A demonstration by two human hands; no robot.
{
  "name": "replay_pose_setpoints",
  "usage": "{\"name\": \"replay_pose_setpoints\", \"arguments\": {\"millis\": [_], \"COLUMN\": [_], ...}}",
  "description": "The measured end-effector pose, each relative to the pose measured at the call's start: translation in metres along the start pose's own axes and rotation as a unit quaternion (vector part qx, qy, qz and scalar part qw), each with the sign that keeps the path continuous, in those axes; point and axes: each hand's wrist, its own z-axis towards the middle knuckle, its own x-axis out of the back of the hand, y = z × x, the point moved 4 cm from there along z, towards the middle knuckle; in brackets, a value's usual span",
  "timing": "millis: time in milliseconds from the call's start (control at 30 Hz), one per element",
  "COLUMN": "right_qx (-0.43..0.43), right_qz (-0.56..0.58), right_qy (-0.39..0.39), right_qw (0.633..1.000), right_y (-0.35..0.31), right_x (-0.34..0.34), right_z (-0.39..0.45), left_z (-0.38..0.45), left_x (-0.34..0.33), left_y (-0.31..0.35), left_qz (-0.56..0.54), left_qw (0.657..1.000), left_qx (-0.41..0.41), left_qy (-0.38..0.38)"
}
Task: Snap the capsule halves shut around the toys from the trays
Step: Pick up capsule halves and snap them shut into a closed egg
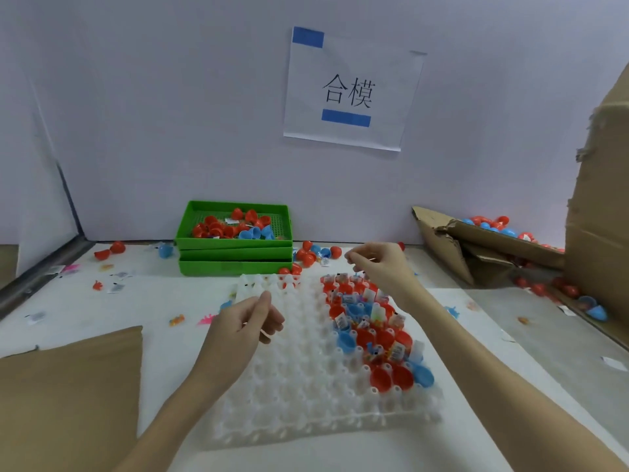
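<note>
Both hands hover above the white cell tray [306, 379], apparently between picks. Left hand [246, 321]: fingers loosely curled, nothing visibly held. Right hand [377, 264]: thumb and forefinger pinched together; whether they hold anything, cannot tell.

Open capsule halves [384, 378], red and blue, sit in cells below and just right of the right fingertips, cups facing up, presumably to keep toys [374, 313] seated for capping. Toy packets stand roughly upright, long axis vertical.

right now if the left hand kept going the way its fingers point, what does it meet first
Probably the stacked green trays. The left hand hovers over the white tray, fingers aimed up and away toward them; depth is unclear.
</note>
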Motion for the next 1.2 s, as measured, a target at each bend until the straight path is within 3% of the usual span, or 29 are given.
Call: {"name": "replay_pose_setpoints", "arguments": {"millis": [200,467,800,1200], "right_qx": [0.087,0.130,0.123,0.202], "right_qz": [-0.237,-0.351,-0.377,-0.320], "right_qy": [-0.100,-0.157,-0.213,-0.117], "right_qw": [0.962,0.914,0.893,0.918], "right_y": [0.002,-0.004,-0.007,-0.028], "right_x": [-0.019,-0.031,-0.037,-0.023], "right_z": [-0.001,0.002,0.009,-0.007], "left_z": [-0.002,-0.003,-0.004,-0.001], "left_x": [-0.001,-0.003,-0.002,0.002], "left_y": [0.002,0.007,0.009,0.005], "left_qz": [0.049,0.065,0.076,0.060], "left_qw": [0.999,0.998,0.997,0.998], "left_qx": [-0.020,-0.007,0.002,-0.001], "left_qy": [0.005,-0.005,-0.016,-0.013]}}
